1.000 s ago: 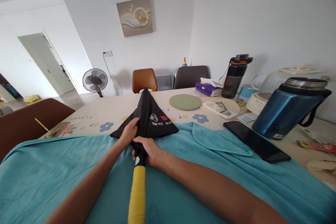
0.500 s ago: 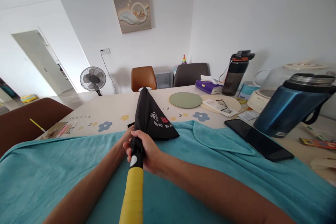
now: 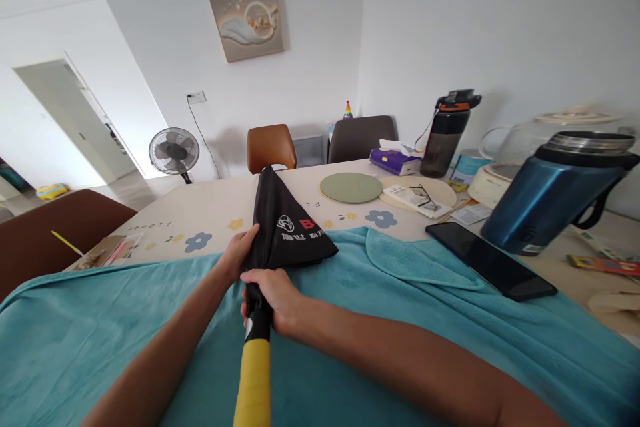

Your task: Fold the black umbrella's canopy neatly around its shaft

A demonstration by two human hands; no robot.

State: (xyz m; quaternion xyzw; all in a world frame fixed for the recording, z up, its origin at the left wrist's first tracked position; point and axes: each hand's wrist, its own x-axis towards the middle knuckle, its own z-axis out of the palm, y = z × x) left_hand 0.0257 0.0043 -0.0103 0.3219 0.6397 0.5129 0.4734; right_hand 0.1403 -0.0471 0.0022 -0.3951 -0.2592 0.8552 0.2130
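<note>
A cream tabletop (image 3: pixel 200 200) spans the frame, its near part under a teal blanket (image 3: pixel 125 320). At centre, a black umbrella (image 3: pixel 285 227) lies point away, its yellow handle (image 3: pixel 254 383) running to the bottom edge. The right hand (image 3: pixel 276 297) is wrapped round the umbrella just above the handle; the left hand (image 3: pixel 241 250) presses the canopy's left side, its fingers close together. A blue flask (image 3: pixel 553 193) leans at right, near a black phone (image 3: pixel 490 259).

A black umbrella (image 3: pixel 287 230) is gripped near its yellow handle (image 3: pixel 254 383) by the right hand (image 3: pixel 276 299); its canopy is held by the left hand (image 3: pixel 241 252).
</note>
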